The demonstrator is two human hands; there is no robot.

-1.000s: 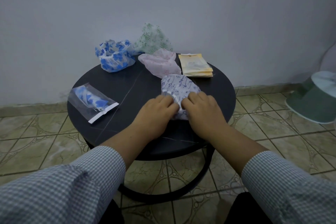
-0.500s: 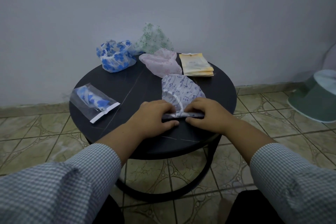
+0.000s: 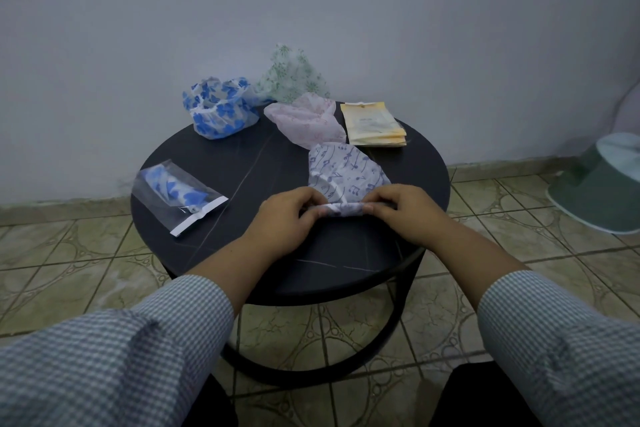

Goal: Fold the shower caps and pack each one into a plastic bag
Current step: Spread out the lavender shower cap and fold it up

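Note:
A white shower cap with purple music notes [image 3: 346, 170] lies on the round black table [image 3: 242, 163]. Its near edge is rolled into a narrow band. My left hand [image 3: 287, 215] pinches the left end of that roll and my right hand [image 3: 405, 211] pinches the right end. A packed blue-flowered cap in a clear plastic bag [image 3: 178, 194] lies at the table's left. Loose caps sit at the back: a blue-flowered cap [image 3: 221, 111], a green-patterned cap [image 3: 294, 76] and a pink cap [image 3: 308, 121]. A stack of yellowish plastic bags [image 3: 374, 125] lies at the back right.
The table stands close to a pale wall on a tiled floor [image 3: 69, 260]. A green upturned basin [image 3: 602, 191] sits on the floor at the right. My checked sleeves fill the bottom corners.
Both hands drew back toward the table's near edge and moved apart, rolling the cap's near edge into a narrow band. More of the music-note cap now shows behind the hands.

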